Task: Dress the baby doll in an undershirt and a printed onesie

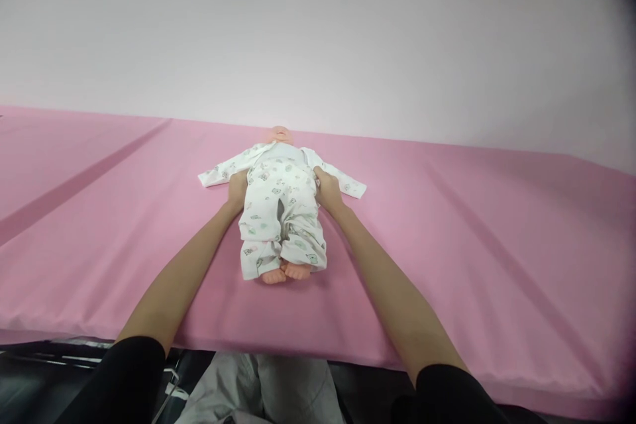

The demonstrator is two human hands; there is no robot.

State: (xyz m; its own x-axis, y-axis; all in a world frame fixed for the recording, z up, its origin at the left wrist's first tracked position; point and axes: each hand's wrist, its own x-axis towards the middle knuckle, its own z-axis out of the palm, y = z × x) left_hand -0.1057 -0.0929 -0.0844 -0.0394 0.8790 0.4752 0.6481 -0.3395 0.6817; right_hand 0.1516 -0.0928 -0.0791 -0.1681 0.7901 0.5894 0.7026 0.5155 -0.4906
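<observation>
A baby doll (281,135) lies on its back on the pink mat, its head away from me and its bare feet towards me. It wears patterned white baby pants (263,212) drawn up to the chest, with a dark gap at the crotch. A matching white shirt (226,170) has its sleeves spread out to both sides. My left hand (238,189) is closed at the left side of the waistband, its fingertips partly hidden by the cloth. On the opposite side my right hand (328,189) pinches the waistband, thumb on top.
The pink padded mat (472,265) spans the whole width, with creases on both sides. Behind it rises a white wall panel (318,53) with glass above. My legs in grey trousers (278,387) are at the near edge, and a pale cable (170,381) hangs beside them.
</observation>
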